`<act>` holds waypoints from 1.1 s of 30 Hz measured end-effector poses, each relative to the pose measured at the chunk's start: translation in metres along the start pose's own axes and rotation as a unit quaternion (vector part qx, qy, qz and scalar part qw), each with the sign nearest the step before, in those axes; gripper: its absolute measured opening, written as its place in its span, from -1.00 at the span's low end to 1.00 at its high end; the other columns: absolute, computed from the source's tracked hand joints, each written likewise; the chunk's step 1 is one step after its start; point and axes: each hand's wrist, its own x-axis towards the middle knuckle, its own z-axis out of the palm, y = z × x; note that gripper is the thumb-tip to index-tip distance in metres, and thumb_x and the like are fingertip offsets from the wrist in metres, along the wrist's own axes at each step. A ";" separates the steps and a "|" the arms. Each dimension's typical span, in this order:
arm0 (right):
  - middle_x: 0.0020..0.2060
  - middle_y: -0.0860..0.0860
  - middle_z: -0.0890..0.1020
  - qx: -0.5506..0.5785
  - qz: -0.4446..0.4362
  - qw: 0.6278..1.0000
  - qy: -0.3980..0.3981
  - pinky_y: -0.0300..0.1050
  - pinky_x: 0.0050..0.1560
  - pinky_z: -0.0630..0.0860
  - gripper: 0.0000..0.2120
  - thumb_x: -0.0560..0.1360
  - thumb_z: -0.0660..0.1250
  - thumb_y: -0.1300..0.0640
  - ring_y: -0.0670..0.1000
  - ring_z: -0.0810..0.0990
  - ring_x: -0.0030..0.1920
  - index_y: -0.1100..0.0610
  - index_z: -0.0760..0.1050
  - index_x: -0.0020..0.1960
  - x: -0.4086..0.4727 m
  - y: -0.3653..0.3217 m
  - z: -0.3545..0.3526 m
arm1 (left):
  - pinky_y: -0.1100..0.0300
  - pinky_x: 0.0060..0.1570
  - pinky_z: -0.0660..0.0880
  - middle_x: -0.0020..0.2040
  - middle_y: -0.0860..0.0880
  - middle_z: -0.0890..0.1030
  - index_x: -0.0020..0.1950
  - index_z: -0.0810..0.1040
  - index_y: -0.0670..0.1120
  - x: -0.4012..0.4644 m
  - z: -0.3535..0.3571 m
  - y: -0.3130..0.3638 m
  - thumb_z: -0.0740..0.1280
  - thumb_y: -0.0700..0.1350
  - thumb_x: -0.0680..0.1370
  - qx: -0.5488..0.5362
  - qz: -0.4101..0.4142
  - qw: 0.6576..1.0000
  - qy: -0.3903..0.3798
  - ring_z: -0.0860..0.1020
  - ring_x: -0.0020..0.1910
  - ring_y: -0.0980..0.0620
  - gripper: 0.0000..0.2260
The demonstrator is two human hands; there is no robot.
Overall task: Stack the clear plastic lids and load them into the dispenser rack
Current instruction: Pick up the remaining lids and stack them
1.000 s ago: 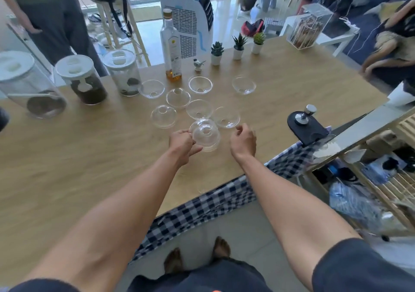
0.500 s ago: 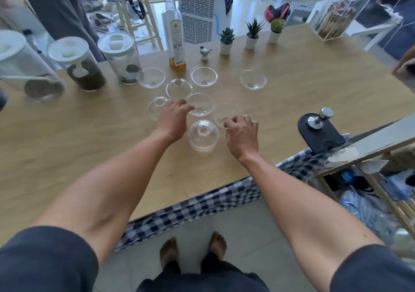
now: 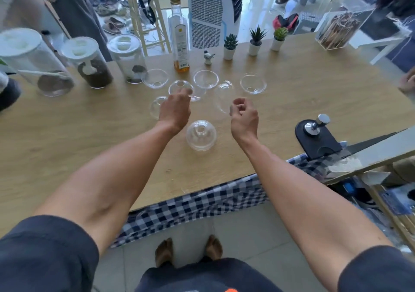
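1. Clear lid stack [image 3: 201, 138] dome-up on the wooden table [image 3: 314, 94], near edge, between both wrists.
2. Right hand [image 3: 243, 116] pinching a tilted clear lid [image 3: 223, 99] by its rim, lifted, seemingly off the table.
3. Left hand [image 3: 176, 109] curled over loose lids further back; grip unclear.

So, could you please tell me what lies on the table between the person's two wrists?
The started stack of clear dome lids sits there, dome up, on the wooden table, touched by neither the left hand nor the right hand, as the head view shows.
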 end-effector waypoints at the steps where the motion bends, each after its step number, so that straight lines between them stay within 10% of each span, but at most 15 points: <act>1: -0.11 0.05 0.62 0.065 0.042 0.997 -0.009 0.00 -0.06 0.61 -0.95 0.63 0.32 0.20 0.09 0.71 -0.09 0.11 0.53 0.08 0.000 -0.008 0.000 | -0.07 0.01 0.44 0.23 -0.19 0.63 0.39 0.52 -0.06 -0.001 -0.007 0.004 0.17 -0.29 0.65 -0.037 -0.026 0.999 0.017 0.60 0.14 -0.30 -0.65; 7: 0.09 0.15 0.60 0.254 0.204 0.938 -0.116 -0.09 -0.19 0.64 -0.93 0.68 0.27 0.24 0.05 0.75 -0.17 0.10 0.48 0.09 -0.022 -0.023 -0.002 | -0.08 0.10 0.57 0.01 -0.17 0.67 0.34 0.47 -0.09 -0.004 -0.031 0.013 0.25 -0.20 0.61 -0.290 -0.161 0.940 0.084 0.66 0.02 -0.19 -0.70; 17: 0.04 0.24 0.68 0.190 0.298 0.925 -0.137 -0.05 -0.18 0.66 -0.91 0.67 0.27 0.27 0.06 0.76 -0.24 0.20 0.46 0.17 -0.056 0.011 0.013 | 0.14 -0.23 0.56 -0.01 -0.10 0.59 0.42 0.37 -0.11 -0.035 -0.036 0.004 0.24 -0.34 0.65 -0.533 -0.287 0.796 0.003 0.67 -0.20 0.02 -0.64; 33: -0.29 0.09 0.61 0.018 0.276 0.959 -0.057 -0.09 -0.37 0.51 -0.90 0.63 0.25 0.18 0.05 0.62 -0.31 0.15 0.48 -0.05 -0.035 0.030 0.012 | 0.20 -0.36 0.59 0.24 -0.32 0.61 0.41 0.41 -0.21 -0.073 0.009 -0.007 0.22 -0.41 0.62 -0.470 -0.340 0.798 -0.163 0.69 -0.34 0.07 -0.63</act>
